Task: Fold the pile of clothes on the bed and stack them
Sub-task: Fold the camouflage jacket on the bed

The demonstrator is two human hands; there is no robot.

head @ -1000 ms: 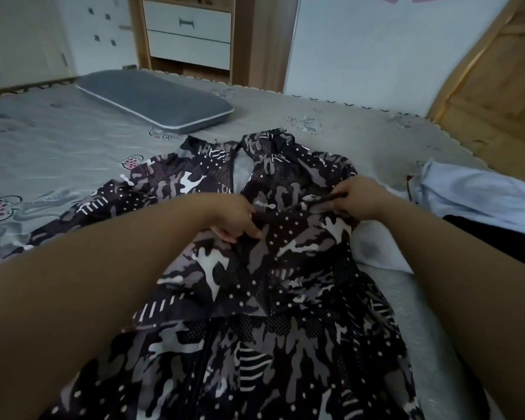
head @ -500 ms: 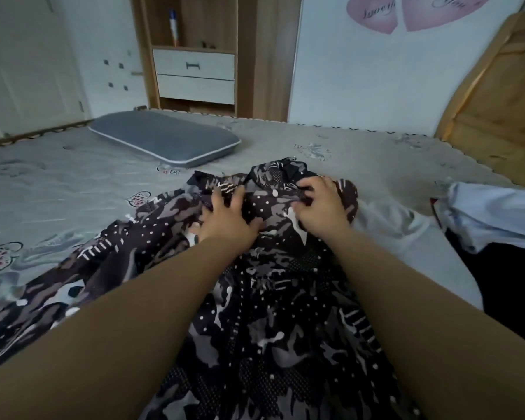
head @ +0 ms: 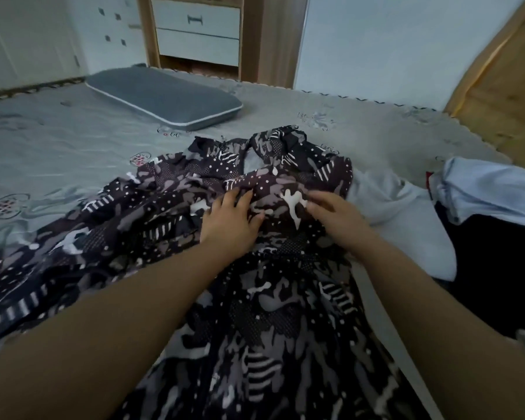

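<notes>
A dark camouflage-patterned jacket [head: 273, 298] lies spread along the bed [head: 58, 147], collar away from me and one sleeve trailing off to the left. My left hand [head: 231, 221] lies flat on its upper chest, fingers straight and spread, pressing the fabric down. Just to the right of it, my right hand [head: 335, 215] rests on the same area with its fingers laid on the cloth. A white garment [head: 394, 204] pokes out from under the jacket's right side. Further right lie a light blue garment [head: 494, 189] and something black [head: 491, 268].
A grey pillow [head: 164, 97] sits at the far side of the bed. Behind it stands a wooden cabinet with white drawers [head: 197, 28]. A wooden board [head: 503, 86] leans at the right beyond the bed's edge.
Both hands went from pinching the jacket's front near the chest to lying flat on it near the collar, then slid slightly back toward me. The jacket front lies flatter.
</notes>
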